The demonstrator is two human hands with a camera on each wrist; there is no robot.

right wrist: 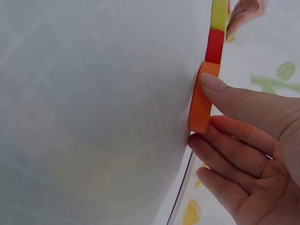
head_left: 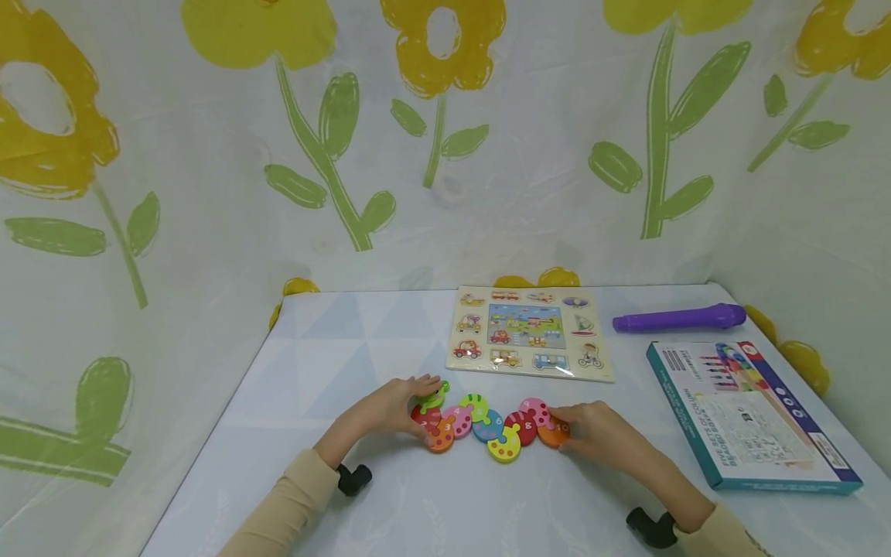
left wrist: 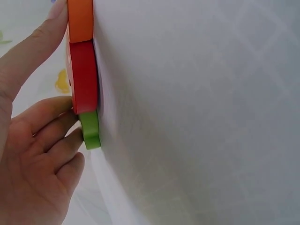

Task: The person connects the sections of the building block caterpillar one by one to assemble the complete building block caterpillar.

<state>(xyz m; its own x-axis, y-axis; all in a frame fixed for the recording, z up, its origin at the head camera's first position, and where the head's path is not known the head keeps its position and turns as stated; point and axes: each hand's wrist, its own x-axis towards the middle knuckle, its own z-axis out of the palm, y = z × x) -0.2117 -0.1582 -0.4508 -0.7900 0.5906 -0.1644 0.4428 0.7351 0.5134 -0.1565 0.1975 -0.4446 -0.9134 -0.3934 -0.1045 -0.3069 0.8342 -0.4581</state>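
Observation:
A chain of colourful numbered caterpillar puzzle pieces [head_left: 504, 447] lies in a wavy line on the table, its pieces interlocked. At its left end my left hand [head_left: 391, 406] grips the chain, with the thumb at the orange piece [left wrist: 81, 21] and the fingers by the red piece [left wrist: 85, 77] and the green head piece [left wrist: 91, 131]. My right hand [head_left: 604, 435] pinches the orange number 10 piece [right wrist: 201, 105] at the other end, thumb on its near edge and fingers behind. Parts of both end pieces are hidden by the hands in the head view.
Behind the chain lies a wooden picture puzzle board [head_left: 525, 371] in clear wrap. A purple marker-like tube [head_left: 678, 319] rests at the back right. Nearer on the right is a flat teal-edged box [head_left: 759, 418]. Flower-printed cloth [head_left: 529, 193] hangs behind the pale table [head_left: 445, 518].

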